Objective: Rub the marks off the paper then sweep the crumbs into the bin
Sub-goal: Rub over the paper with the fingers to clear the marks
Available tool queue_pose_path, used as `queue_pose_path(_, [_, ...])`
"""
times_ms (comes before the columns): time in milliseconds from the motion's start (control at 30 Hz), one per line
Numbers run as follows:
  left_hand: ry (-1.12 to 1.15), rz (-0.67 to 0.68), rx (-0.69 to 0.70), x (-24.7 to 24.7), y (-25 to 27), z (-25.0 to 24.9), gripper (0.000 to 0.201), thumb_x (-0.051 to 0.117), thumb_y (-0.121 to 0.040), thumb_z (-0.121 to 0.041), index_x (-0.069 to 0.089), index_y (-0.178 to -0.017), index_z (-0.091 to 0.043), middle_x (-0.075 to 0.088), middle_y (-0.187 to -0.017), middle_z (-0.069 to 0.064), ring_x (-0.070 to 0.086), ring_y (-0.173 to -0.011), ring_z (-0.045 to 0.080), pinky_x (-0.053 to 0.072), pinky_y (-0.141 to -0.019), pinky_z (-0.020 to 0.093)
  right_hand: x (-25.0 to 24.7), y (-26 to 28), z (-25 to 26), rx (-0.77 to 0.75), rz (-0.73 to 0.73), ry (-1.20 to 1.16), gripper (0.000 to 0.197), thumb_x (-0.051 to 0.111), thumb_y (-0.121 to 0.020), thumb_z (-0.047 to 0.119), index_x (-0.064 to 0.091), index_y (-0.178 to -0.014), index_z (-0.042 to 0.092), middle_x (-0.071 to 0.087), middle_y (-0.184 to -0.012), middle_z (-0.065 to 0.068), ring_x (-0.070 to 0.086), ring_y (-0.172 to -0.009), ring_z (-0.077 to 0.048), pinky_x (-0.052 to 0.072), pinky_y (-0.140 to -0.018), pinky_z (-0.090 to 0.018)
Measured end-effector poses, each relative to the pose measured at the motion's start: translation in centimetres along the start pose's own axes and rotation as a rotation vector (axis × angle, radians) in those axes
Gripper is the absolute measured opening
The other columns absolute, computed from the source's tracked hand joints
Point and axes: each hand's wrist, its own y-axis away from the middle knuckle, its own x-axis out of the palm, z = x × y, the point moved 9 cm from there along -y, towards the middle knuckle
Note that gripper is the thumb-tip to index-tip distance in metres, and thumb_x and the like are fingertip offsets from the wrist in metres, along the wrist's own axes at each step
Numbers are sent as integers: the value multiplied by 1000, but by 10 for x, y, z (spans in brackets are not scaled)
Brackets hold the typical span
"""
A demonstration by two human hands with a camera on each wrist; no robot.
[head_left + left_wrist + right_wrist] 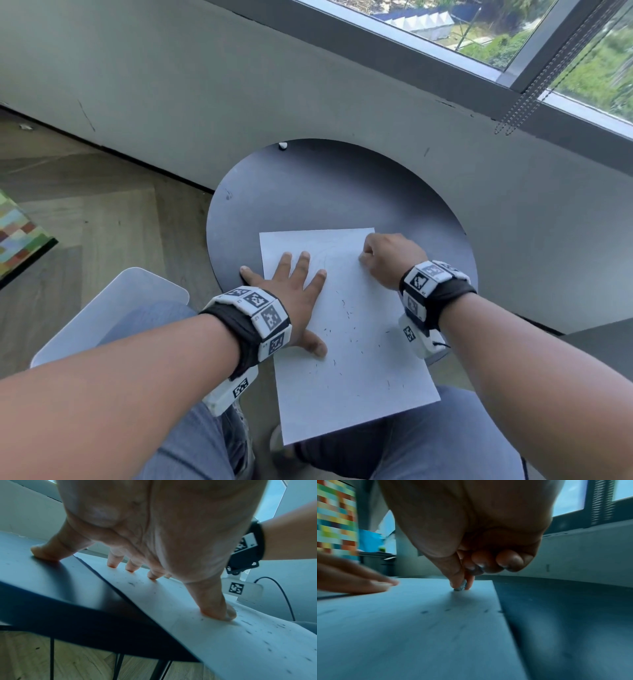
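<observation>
A white sheet of paper (356,359) lies on a round dark table (325,192), its near end hanging over the edge above my lap. Faint pencil lines show near its far end, and several dark eraser crumbs (346,308) dot the middle. My left hand (294,294) lies flat with fingers spread on the paper's left side (171,601), the little finger on the table. My right hand (383,257) is curled near the far right corner, pinching a small grey eraser (460,586) between thumb and forefinger, its tip on the paper (419,615).
A white plastic bin (113,315) stands on the wooden floor left of my knee. A small white object (282,146) sits at the table's far edge by the grey wall. A colourful patterned box (20,236) is at the far left. Blind chains (524,99) hang from the window.
</observation>
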Motion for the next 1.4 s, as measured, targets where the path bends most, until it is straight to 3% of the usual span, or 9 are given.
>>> queue_pose_path(167, [19, -9, -4, 0, 0, 1, 134, 59, -65, -92, -19, -158, -34, -34, -164, 2, -25, -153, 31, 8, -102, 87, -3, 3, 5, -7, -3, 12, 17, 43, -93, 33, 54, -88, 22, 64, -96, -2, 59, -86, -28, 54, -76, -38])
queue_pose_path(400, [22, -14, 1, -1, -1, 0, 133, 60, -67, -90, -20, -157, -33, -35, -164, 2, -26, -153, 31, 7, -102, 87, 14, 55, 49, -240, 20, 53, 18, 46, -100, 38, 55, -95, 23, 62, -94, 5, 55, -86, -22, 47, -70, -34])
queue_pose_path(733, [-1, -62, 8, 1, 10, 4, 126, 48, -68, -95, -15, -159, -35, -28, -166, -1, -22, -154, 26, 8, -107, 81, 0, -14, 4, 44, 6, -13, 16, 45, -93, 36, 53, -87, 23, 61, -98, -2, 59, -87, -28, 48, -69, -33])
queue_pose_path(867, [46, -125, 53, -11, 21, 9, 99, 44, -85, -84, 7, -161, -32, -11, -171, 0, -8, -157, 21, 8, -118, 69, -3, -11, -3, 47, 16, -60, 15, 47, -94, 35, 56, -89, 23, 63, -97, -1, 60, -89, -26, 52, -74, -34])
queue_pose_path(933, [93, -202, 5, -21, 23, 24, 93, 45, -88, -79, 13, -160, -31, -5, -171, 2, -2, -157, 21, 10, -121, 59, -4, -8, -9, 61, 27, -87, 16, 49, -95, 35, 59, -94, 23, 63, -99, 0, 61, -90, -25, 53, -76, -34])
queue_pose_path(1033, [133, -217, -127, -16, 19, 52, 109, 48, -80, -85, 3, -161, -29, -13, -170, 1, -11, -156, 24, 6, -121, 61, -8, 0, -10, 71, 23, -115, 17, 51, -96, 36, 62, -95, 22, 63, -100, 1, 61, -92, -24, 51, -75, -33])
queue_pose_path(1133, [131, -196, -142, -8, 15, 56, 117, 47, -74, -90, -3, -161, -29, -18, -169, -3, -17, -155, 26, 3, -118, 68, -11, 14, 15, 3, -8, -161, 18, 52, -97, 36, 64, -96, 22, 62, -100, 4, 59, -96, -22, 49, -76, -33])
queue_pose_path(1233, [132, -203, -105, -7, 14, 47, 119, 47, -73, -91, -3, -161, -29, -18, -169, -5, -18, -155, 27, 1, -114, 74, -3, 37, 62, -163, -16, -126, 15, 52, -96, 39, 62, -94, 28, 65, -106, 5, 56, -102, -20, 46, -80, -33])
queue_pose_path(1400, [132, -212, -113, -5, 11, 46, 122, 46, -74, -91, -6, -161, -23, -19, -169, -7, -18, -155, 26, 2, -112, 76, 13, 60, 111, -345, 20, -6, 18, 51, -97, 37, 63, -99, 24, 65, -106, 1, 60, -101, -24, 51, -80, -36])
